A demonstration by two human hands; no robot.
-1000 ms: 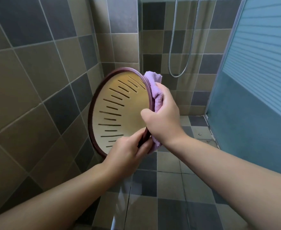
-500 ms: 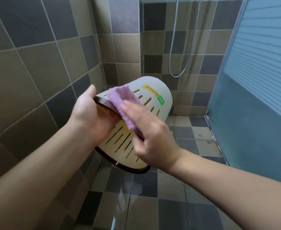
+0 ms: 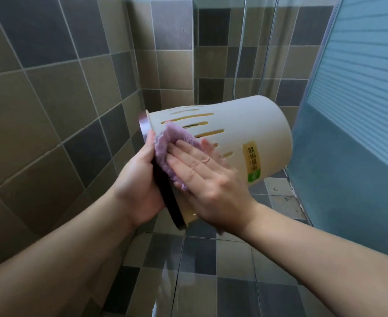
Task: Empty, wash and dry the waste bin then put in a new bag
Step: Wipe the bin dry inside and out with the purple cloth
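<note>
Head view: the cream plastic waste bin with slotted sides and a dark maroon rim (image 3: 245, 124) now lies on its side in the air, base pointing away to the right, where half a second ago its mouth was tipped down toward the floor. The drying has moved from the rim to the outer wall, so I judge the washing done and only the new bag left after this.

The left hand (image 3: 140, 179) grips the maroon rim, thumb over its edge; how the fingers lie inside is hidden. The right hand (image 3: 206, 177) is flat and open, straight fingers pressing the fluffy lilac cloth (image 3: 165, 152) against the wall just beside that left grip, below the slots. A yellow-green label (image 3: 253, 163) sits beyond the fingertips, which look slightly blurred, probably mid-wipe.
</note>
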